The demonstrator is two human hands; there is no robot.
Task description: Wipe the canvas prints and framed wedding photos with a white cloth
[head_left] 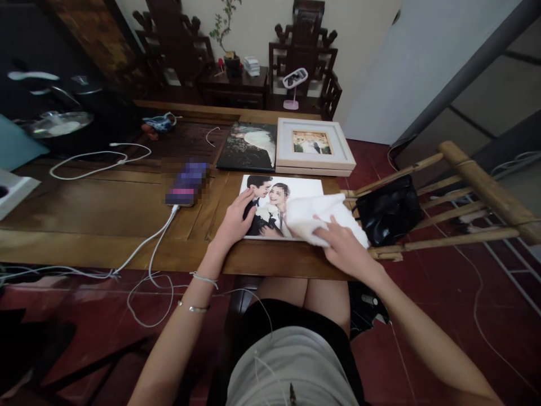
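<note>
A large glossy photo print point(274, 189) of a couple lies flat near the front edge of the wooden table point(105, 208). My left hand point(235, 221) rests flat on the print's lower left corner, fingers spread. My right hand point(344, 247) presses a white cloth point(323, 217) onto the right side of the print, covering that part of the picture.
Behind the print lie a dark photo panel point(249, 146) and a white framed picture point(313, 145). A phone point(186, 183) on a white cable point(156, 239) lies left. A black bag point(386, 210) sits on a bamboo chair point(465, 192) at right. Carved chairs stand behind.
</note>
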